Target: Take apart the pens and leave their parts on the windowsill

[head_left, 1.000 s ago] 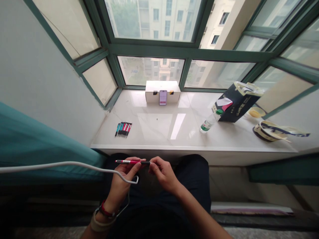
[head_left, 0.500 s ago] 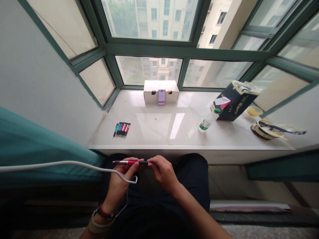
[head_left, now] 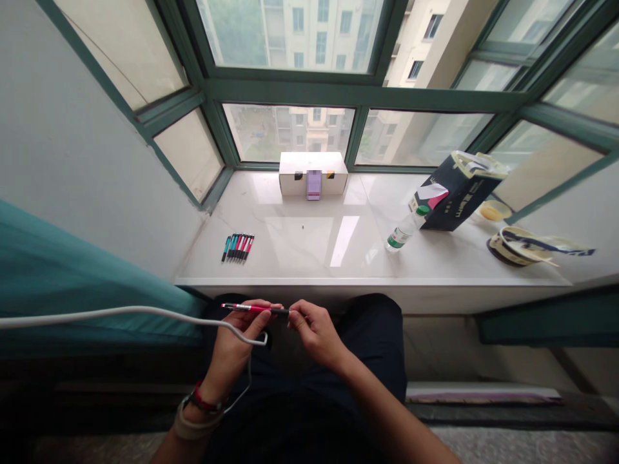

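Note:
A red and black pen [head_left: 256,309] lies nearly level between my two hands, in front of the sill's edge and above my lap. My left hand [head_left: 240,330] is closed around its red barrel, thumb on the near side. At the black end, the fingertips of my right hand [head_left: 315,328] pinch the tip; the very point is hidden by the fingers. On the sill to the left lies a row of several pens [head_left: 237,247], teal, red and pink with black grips.
A white cable [head_left: 145,310] crosses in front of my left hand. On the marble sill [head_left: 290,258] stand a white box [head_left: 290,183] with a purple pack [head_left: 313,185] before it, a plastic bottle [head_left: 400,236], a dark paper bag [head_left: 454,196] and a food bowl [head_left: 515,248].
Both hands keep hold of the pen, which now tilts slightly down to the right. The view has shifted a little; the things on the sill have stayed put.

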{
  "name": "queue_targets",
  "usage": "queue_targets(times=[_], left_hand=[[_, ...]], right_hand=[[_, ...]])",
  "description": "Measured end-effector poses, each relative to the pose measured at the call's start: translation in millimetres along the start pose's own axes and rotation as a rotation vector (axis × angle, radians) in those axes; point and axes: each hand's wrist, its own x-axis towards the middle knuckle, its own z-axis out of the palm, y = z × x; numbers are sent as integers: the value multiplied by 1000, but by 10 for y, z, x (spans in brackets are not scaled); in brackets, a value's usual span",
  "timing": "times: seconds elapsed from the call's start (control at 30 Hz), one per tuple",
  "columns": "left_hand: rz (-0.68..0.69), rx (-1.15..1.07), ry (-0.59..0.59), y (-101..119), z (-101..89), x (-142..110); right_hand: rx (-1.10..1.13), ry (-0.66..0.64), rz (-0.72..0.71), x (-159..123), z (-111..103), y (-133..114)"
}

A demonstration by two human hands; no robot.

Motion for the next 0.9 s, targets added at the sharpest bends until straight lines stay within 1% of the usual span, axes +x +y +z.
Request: queue_targets(times=[0.1,0.17,0.3,0.47,0.63,0.73,0.9], left_hand=[[10,-74,20,-3,-2,1],[30,-79,48,-12,-22,4],[31,-36,86,-15,-55,3],[60,53,74,35,-4,-11],[77,70,90,14,21,3],[104,75,40,-1,5,11],[154,62,-84,45,-28,20]], right_hand=[[14,25,13,6,-3,-5],[12,14,-3,7,-16,-16],[1,2,-37,6,-38,-44],[-11,59,-69,14,-22,-77],[-16,65,-81,-1,-1,-107],[17,37,-51,-17,9,-115],[151,-78,33,18,-7,-141]])
